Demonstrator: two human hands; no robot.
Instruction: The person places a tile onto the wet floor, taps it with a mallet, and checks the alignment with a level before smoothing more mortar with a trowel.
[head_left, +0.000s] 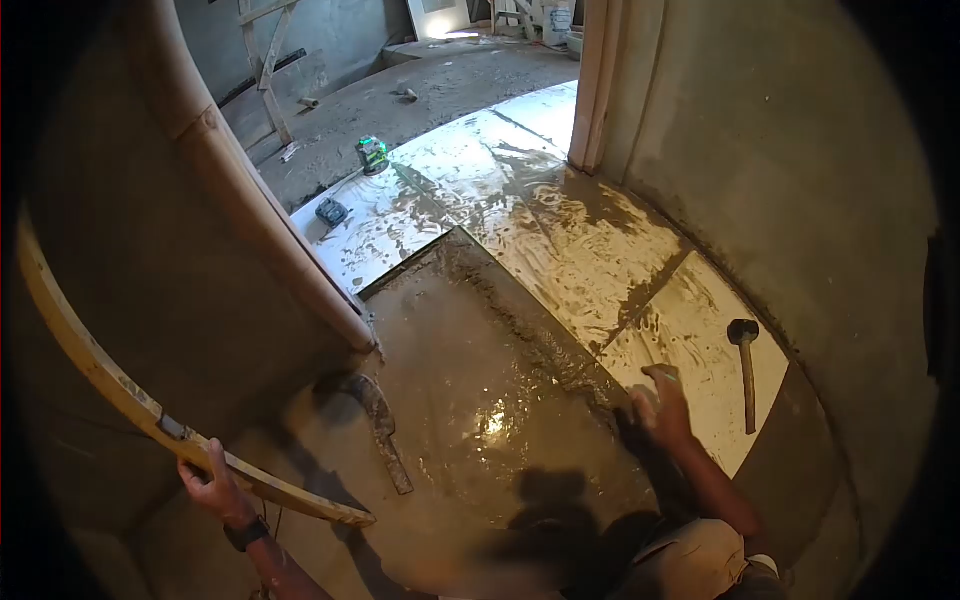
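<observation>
My left hand (215,487), a dark band on its wrist, is closed around a long yellowish spirit level (95,365) with a small vial window. The bar slants up along the left wall, its low end close over the wet mortar (470,390). My right hand (662,408) is empty with its fingers apart, over the seam between the mortar and the smeared tile (700,340). A mud-coated trowel (383,435) lies on the mortar between my hands. To the right of my right hand, a rubber mallet (747,370) with a wooden handle rests on the tile.
Light tiles (440,165) smeared with mortar run through the doorway. On them stand a green-lit laser level (372,155) and a dark boxy device (331,212). A brown door frame (593,90) and curved-looking walls (790,150) bound the floor. My knee (695,560) shows below.
</observation>
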